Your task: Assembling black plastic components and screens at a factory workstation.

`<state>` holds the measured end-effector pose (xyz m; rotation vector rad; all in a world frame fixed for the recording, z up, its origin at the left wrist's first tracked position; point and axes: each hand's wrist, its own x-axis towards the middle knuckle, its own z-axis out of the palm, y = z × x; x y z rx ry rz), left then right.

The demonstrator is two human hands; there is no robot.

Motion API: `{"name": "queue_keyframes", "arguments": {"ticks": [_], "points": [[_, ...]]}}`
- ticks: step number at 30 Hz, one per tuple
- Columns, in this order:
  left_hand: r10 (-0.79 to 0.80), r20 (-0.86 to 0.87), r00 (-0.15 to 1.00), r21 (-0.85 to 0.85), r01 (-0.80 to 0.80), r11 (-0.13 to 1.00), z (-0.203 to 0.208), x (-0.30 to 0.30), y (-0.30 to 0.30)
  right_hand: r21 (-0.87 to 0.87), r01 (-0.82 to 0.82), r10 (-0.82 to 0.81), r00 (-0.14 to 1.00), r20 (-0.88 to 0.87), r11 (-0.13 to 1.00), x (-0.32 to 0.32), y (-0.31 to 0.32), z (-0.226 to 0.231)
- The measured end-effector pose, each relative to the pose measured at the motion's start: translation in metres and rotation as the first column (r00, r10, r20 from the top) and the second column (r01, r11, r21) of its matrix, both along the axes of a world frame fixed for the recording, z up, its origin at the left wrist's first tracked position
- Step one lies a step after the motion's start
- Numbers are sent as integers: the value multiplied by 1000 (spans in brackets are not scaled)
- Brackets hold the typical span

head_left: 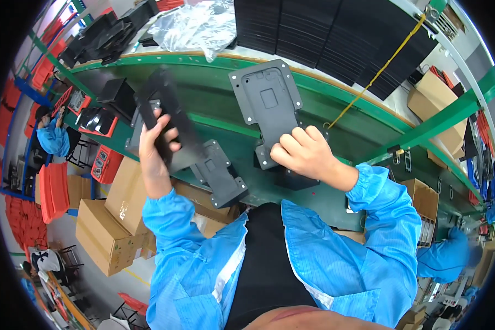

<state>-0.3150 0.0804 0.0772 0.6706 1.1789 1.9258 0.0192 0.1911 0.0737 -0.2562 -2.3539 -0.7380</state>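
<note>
The black bracket plate [270,93] stands above the green bench [327,208] in front of me, its wider end away from me, and I cannot tell whether it touches anything beneath. My right hand [303,155] has its fingers curled together, clamped on the plate's lower end. In my left hand [157,147] I hold a long black part [173,107], blurred, with my fingers bent around its near edge. Between my hands, nearer my body, is another black bracket [216,170]. Beyond the bench, a shelf carries stacked black panels [319,36] and crumpled clear plastic [195,26]; cardboard boxes [105,236] stand to my left, and farther off sits a co-worker in blue [53,137].
</note>
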Motion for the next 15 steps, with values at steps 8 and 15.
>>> {"name": "queue_keyframes", "arguments": {"ticks": [8, 15], "points": [[-5, 305, 952, 25, -3, 1000, -106, -5, -79, -228, 112, -116, 993, -2, 967, 44, 8, -44], [18, 440, 898, 12, -26, 1000, -139, 1, -109, -522, 329, -310, 942, 127, 787, 73, 5, -93]]}}
